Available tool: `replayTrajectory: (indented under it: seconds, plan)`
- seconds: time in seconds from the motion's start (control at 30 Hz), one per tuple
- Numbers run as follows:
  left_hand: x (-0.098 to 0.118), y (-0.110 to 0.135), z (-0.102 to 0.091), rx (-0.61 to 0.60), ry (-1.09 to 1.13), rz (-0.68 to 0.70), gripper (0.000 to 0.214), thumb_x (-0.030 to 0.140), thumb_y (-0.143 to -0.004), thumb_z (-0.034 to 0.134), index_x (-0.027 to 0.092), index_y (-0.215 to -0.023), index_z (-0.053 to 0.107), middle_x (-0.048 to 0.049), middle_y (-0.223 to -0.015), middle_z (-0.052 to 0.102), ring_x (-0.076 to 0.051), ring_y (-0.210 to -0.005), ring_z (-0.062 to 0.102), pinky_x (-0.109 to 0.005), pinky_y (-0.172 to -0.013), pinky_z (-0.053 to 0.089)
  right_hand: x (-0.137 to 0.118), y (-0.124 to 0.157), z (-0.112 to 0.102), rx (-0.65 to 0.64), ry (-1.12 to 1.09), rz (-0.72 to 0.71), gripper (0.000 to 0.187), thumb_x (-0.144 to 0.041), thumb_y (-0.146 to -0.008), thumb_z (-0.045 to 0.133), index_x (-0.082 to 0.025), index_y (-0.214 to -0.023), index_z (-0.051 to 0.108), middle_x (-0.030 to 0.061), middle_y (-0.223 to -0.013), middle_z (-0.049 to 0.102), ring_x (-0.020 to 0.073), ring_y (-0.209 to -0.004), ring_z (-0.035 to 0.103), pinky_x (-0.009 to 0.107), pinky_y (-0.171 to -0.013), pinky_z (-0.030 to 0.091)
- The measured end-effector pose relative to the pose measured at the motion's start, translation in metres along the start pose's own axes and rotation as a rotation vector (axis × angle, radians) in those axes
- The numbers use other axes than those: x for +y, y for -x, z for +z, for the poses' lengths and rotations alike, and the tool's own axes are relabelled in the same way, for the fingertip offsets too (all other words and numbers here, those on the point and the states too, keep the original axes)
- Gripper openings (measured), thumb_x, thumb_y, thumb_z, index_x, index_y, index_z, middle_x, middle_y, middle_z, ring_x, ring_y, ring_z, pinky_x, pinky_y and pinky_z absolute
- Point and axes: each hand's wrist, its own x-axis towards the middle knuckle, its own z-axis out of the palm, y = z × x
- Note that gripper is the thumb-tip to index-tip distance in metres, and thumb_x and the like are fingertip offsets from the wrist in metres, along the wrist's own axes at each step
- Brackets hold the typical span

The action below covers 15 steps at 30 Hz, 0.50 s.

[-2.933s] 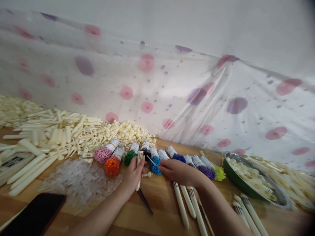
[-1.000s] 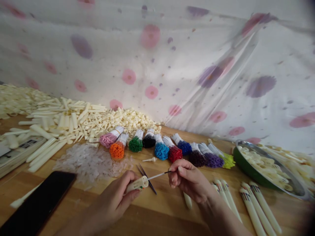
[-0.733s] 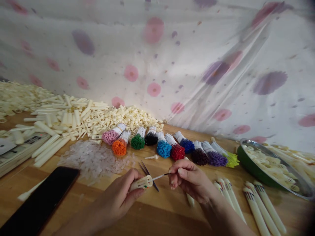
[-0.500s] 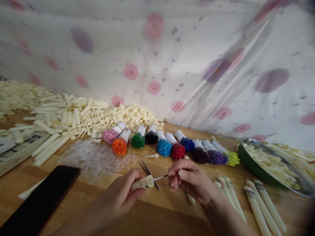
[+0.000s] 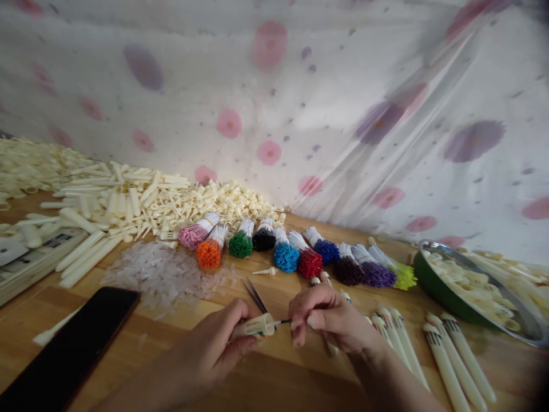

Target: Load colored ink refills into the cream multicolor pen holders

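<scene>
My left hand (image 5: 225,337) is closed around a cream slotted pen barrel (image 5: 256,326), its open end turned to the right. Small green and orange-red bits show at the barrel's lower side. Between the thumb and fingers of my right hand (image 5: 328,320) is a thin pen refill (image 5: 281,322) with a white tube and a dark end. Its white end reaches into the mouth of the barrel. Just behind the barrel, dark tweezers (image 5: 254,294) lie on the table, partly hidden by it. Finished-looking multicolour pens (image 5: 326,278) lie behind and under my right hand.
Bundles of coloured refills (image 5: 286,257) stretch across the middle. Clear plastic pieces (image 5: 154,277) and a black phone (image 5: 81,343) lie left, before a heap of cream parts (image 5: 171,200). At right are a green bowl (image 5: 441,294) and assembled pens (image 5: 454,360). A flowered sheet (image 5: 266,103) hangs behind.
My right hand has moved slightly left and down, and the refill has gone further into the barrel. The barrel has shifted slightly right. More pen tops show behind my right hand.
</scene>
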Motion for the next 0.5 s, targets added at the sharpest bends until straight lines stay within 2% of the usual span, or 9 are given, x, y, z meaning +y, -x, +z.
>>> replayTrajectory:
  seconds: [0.1, 0.3, 0.5]
  plan:
    - [0.000, 0.000, 0.000, -0.044, -0.023, 0.027, 0.011, 0.033, -0.089, 0.042, 0.023, -0.090, 0.045, 0.0033, -0.076, 0.053, -0.013, -0.066, 0.051, -0.023, -0.061, 0.041, 0.001, -0.002, 0.002, -0.013, 0.074, 0.041, 0.009, -0.025, -0.072, 0.073, -0.017, -0.077, 0.074, 0.0034, -0.068, 0.071, 0.0109, -0.059, 0.066, 0.022, -0.062, 0.052]
    - [-0.003, 0.000, 0.002, -0.050, -0.086, -0.014, 0.011, 0.033, -0.090, 0.042, 0.022, -0.090, 0.045, 0.0013, -0.079, 0.056, -0.015, -0.071, 0.054, -0.025, -0.063, 0.040, 0.015, -0.009, 0.013, 0.075, -0.023, 0.082, 0.019, -0.027, -0.067, 0.077, -0.017, -0.080, 0.069, -0.0011, -0.062, 0.067, 0.0070, -0.051, 0.060, 0.018, -0.053, 0.047]
    - [0.000, 0.000, 0.002, -0.016, 0.001, -0.022, 0.008, 0.031, -0.089, 0.043, 0.023, -0.087, 0.045, 0.0036, -0.076, 0.054, -0.014, -0.068, 0.052, -0.024, -0.061, 0.039, 0.012, -0.007, 0.020, 0.170, 0.172, 0.014, 0.026, -0.031, -0.066, 0.078, -0.016, -0.079, 0.061, -0.0059, -0.057, 0.055, 0.0050, -0.049, 0.047, 0.018, -0.050, 0.038]
